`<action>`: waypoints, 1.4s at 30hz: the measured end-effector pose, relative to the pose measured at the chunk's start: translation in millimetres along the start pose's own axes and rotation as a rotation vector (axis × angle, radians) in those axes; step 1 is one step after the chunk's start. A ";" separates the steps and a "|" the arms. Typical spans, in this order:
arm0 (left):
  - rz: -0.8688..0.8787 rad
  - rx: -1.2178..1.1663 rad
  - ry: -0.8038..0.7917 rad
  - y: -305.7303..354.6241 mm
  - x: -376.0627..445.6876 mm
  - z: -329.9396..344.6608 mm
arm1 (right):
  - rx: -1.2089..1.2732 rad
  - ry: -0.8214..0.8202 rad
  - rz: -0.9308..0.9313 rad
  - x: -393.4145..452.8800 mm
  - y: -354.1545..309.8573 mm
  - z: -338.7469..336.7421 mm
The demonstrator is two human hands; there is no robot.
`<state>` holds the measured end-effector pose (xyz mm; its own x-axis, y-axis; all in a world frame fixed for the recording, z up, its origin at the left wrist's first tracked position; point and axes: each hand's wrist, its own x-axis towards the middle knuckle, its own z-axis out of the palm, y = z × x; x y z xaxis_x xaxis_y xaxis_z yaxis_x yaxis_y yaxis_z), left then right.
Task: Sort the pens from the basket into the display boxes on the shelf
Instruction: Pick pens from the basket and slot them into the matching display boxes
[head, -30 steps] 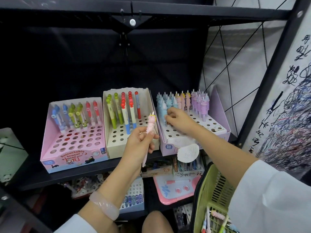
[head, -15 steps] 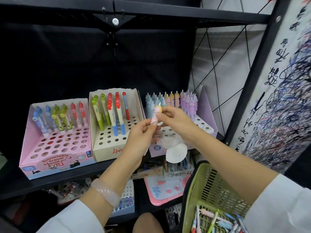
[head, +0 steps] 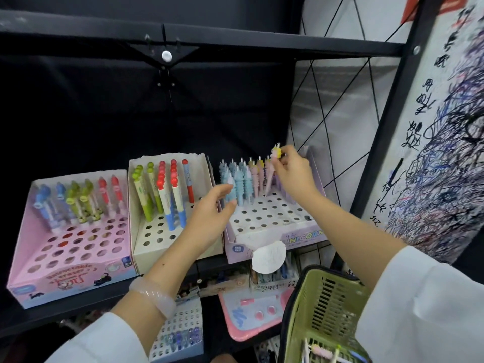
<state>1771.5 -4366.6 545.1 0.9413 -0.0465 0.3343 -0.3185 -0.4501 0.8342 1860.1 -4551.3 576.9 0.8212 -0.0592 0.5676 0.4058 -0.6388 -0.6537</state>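
Shelf (head: 78, 307): rt hand (head: 294, 171) pinches pink pen (head: 272, 170); lt hand (head: 209, 216) loose.

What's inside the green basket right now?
Through the open top of the green basket, at the frame's bottom edge, a few pens show: pink, white and green ones. The rest of the inside is cut off by the frame and covered by the right sleeve.

We see both forearms bare, with loose white sleeves: the left sleeve (head: 97, 339) near the bottom edge, the right sleeve (head: 424, 307) wider and fuller. A pale, translucent ribbed bangle (head: 153, 294) circles our left wrist.
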 end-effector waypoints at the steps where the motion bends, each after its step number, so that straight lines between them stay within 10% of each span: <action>1: 0.000 -0.004 0.002 -0.8 0.6 0.0 | -0.023 -0.002 -0.009 1.0 1.1 3.3; 42: 0.063 0.040 -0.085 -3.8 -10.3 -1.9 | -0.520 -0.331 0.191 7.0 18.8 56.0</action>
<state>1762.8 -4362.8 539.3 0.9263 -0.1509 0.3454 -0.3741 -0.4788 0.7942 1896.0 -4520.7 540.5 0.9738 -0.0215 0.2265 0.0615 -0.9336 -0.3530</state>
